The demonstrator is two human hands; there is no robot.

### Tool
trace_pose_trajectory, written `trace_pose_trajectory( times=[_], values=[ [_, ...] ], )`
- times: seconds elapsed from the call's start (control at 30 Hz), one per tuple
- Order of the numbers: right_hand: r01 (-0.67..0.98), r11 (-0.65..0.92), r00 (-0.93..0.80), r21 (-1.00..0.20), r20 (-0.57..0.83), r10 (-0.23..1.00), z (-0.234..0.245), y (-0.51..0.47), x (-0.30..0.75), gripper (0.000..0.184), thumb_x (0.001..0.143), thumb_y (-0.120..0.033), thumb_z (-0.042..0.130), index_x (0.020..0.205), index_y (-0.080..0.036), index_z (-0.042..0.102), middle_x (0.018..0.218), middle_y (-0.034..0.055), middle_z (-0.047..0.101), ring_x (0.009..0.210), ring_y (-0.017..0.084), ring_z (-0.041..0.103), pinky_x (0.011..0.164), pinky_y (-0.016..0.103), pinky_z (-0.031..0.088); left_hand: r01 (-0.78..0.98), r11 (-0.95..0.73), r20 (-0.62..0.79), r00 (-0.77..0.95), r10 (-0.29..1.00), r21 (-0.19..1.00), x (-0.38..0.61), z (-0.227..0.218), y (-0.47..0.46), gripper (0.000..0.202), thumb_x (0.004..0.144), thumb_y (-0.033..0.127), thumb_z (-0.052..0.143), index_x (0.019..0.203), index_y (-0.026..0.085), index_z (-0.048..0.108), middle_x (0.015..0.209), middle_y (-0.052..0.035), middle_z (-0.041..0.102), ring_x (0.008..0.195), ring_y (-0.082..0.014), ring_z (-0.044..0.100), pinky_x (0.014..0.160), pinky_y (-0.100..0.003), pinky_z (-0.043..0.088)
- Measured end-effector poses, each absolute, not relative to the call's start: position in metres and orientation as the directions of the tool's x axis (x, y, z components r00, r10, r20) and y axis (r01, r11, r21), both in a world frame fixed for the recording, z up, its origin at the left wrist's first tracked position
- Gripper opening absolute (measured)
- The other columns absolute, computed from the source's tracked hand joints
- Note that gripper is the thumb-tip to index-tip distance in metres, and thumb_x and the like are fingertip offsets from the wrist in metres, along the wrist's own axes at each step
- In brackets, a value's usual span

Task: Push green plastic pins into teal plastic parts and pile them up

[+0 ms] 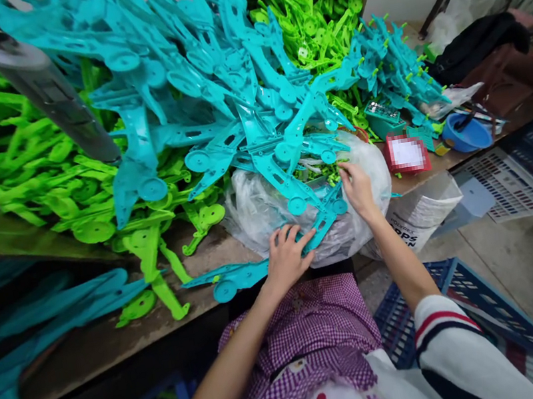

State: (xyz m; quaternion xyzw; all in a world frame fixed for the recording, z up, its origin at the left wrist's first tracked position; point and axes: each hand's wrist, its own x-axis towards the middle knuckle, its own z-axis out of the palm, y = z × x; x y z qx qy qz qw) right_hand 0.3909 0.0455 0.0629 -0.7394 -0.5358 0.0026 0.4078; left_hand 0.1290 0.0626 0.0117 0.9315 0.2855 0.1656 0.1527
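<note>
My left hand (288,255) lies with its fingers spread, the forefinger resting on a turquoise plastic part (325,220) at the bag's near edge. My right hand (359,190) is bent down over a clear plastic bag (258,207), its fingertips pinched together at small green pieces (331,174) inside. What sits between those fingertips is too small to make out. More long turquoise parts (257,140) lean over the bag from the heap behind. Another turquoise part (238,277) lies left of my left hand, along the bench edge.
Bright green plastic parts (61,178) are heaped at the left. A grey cylindrical tool (48,99) hangs above them. To the right stand a red box (408,153), a blue bowl (467,132) and a white sack (425,211). Below is a blue crate (508,316).
</note>
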Motion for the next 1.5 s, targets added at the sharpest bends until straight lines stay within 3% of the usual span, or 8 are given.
trace_pose_trajectory(
  times=[0.17,0.3,0.5,0.83,1.03,1.2,1.37,1.5],
  values=[
    [0.647,-0.117,0.377,-0.754,0.182,0.908,0.046,-0.009,0.371,0.032,0.095,-0.041,0.051,0.111,-0.017,0.066,0.097,0.0072,0.072,0.081,0.018,0.066,0.078,0.031,0.054,0.486,-0.784,0.212,0.78,0.588,0.385,0.129,0.014,0.063,0.049,0.085,0.036,0.065,0.133,0.037,0.06,0.132,-0.0093,0.057,0.129,-0.0321,0.041,0.109,-0.052,0.026],
    [0.636,-0.18,0.442,-0.75,0.163,0.882,0.03,-0.014,0.375,0.03,0.096,-0.04,0.05,0.105,-0.018,0.067,0.098,0.0076,0.072,0.085,0.02,0.067,0.08,0.033,0.053,0.479,-0.785,0.208,0.785,0.583,0.393,0.128,0.013,0.064,0.048,0.086,0.037,0.064,0.133,0.036,0.06,0.132,-0.0098,0.057,0.129,-0.0322,0.041,0.108,-0.052,0.026],
    [0.791,-0.184,0.369,-0.584,0.215,0.904,0.039,0.013,0.384,0.029,0.099,-0.033,0.042,0.113,-0.018,0.064,0.11,0.0096,0.068,0.101,0.023,0.063,0.091,0.035,0.048,0.476,-0.787,0.203,0.79,0.579,0.391,0.129,0.015,0.064,0.048,0.085,0.035,0.065,0.133,0.034,0.061,0.13,-0.01,0.057,0.128,-0.0318,0.041,0.107,-0.052,0.027],
    [0.992,-0.011,0.002,-0.127,-0.066,0.998,0.057,0.038,0.394,0.026,0.103,-0.026,0.039,0.112,-0.016,0.061,0.105,0.0111,0.064,0.09,0.021,0.061,0.075,0.027,0.04,0.481,-0.791,0.201,0.792,0.577,0.379,0.13,0.015,0.064,0.047,0.086,0.037,0.064,0.133,0.034,0.061,0.13,-0.0104,0.057,0.127,-0.032,0.041,0.107,-0.052,0.027],
    [0.989,0.073,-0.089,-0.129,-0.129,0.988,0.056,0.046,0.402,0.024,0.102,-0.023,0.04,0.11,-0.016,0.062,0.103,0.01,0.064,0.091,0.02,0.06,0.077,0.026,0.039,0.478,-0.788,0.202,0.79,0.578,0.387,0.13,0.015,0.063,0.048,0.086,0.035,0.064,0.134,0.033,0.06,0.13,-0.0106,0.057,0.128,-0.0319,0.04,0.108,-0.051,0.026],
    [0.997,0.056,-0.063,-0.056,-0.131,0.989,0.051,0.039,0.396,0.025,0.1,-0.017,0.042,0.113,-0.014,0.062,0.105,0.0132,0.065,0.094,0.022,0.06,0.077,0.028,0.04,0.485,-0.784,0.208,0.783,0.587,0.387,0.129,0.013,0.063,0.046,0.087,0.038,0.063,0.133,0.034,0.061,0.13,-0.0105,0.057,0.128,-0.0316,0.04,0.108,-0.051,0.026],
    [0.973,0.026,-0.046,-0.23,-0.086,0.995,0.05,0.046,0.403,0.026,0.101,-0.023,0.041,0.11,-0.016,0.065,0.106,0.0097,0.068,0.097,0.02,0.062,0.084,0.026,0.042,0.469,-0.793,0.213,0.792,0.573,0.388,0.128,0.011,0.064,0.045,0.088,0.04,0.062,0.133,0.035,0.061,0.13,-0.0102,0.057,0.127,-0.0321,0.04,0.107,-0.052,0.027],
    [0.989,0.023,-0.039,-0.145,-0.114,0.993,0.048,0.047,0.4,0.025,0.098,-0.016,0.043,0.106,-0.014,0.067,0.104,0.0132,0.067,0.093,0.022,0.062,0.082,0.029,0.043,0.469,-0.794,0.224,0.787,0.574,0.388,0.129,0.01,0.064,0.046,0.087,0.04,0.062,0.133,0.035,0.061,0.129,-0.0101,0.057,0.127,-0.0328,0.04,0.106,-0.052,0.027]
  ],
)
